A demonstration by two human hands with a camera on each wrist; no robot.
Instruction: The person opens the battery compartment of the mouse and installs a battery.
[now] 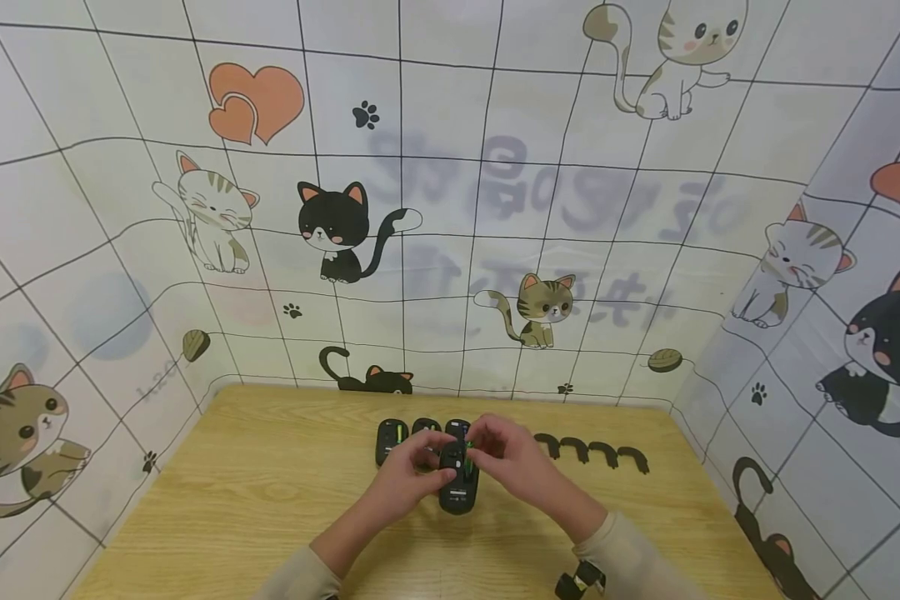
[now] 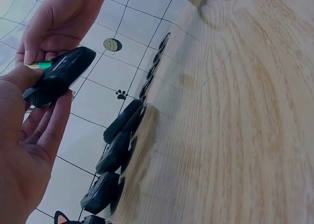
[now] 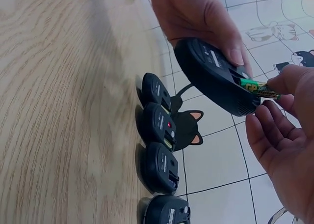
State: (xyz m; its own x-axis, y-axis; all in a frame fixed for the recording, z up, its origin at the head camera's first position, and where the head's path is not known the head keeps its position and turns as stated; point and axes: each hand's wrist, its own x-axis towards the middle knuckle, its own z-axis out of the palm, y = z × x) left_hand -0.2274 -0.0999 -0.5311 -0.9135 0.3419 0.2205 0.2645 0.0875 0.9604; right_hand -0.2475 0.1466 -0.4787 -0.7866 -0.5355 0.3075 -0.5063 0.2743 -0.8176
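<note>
My left hand [image 1: 411,477] holds a black computer mouse [image 1: 458,498] with its underside turned up and its battery slot uncovered. Between the thumb and fingers of my right hand [image 1: 516,460] is a green GP battery [image 3: 256,87]; its inner end lies in the slot, while the outer end sticks up at a slant. In the left wrist view the mouse [image 2: 63,72] is well above the table, thumb on one side and fingers underneath. Beyond the hands, several more black mice [image 3: 159,166] lie underside up in a row, partly hidden in the head view.
Several black curved covers [image 1: 602,454] lie in a line on the wooden table [image 1: 270,500], right of the hands. One mouse in the row shows a red light [image 3: 169,125]. A cat-printed curtain [image 1: 420,325] encloses the table at the back and sides.
</note>
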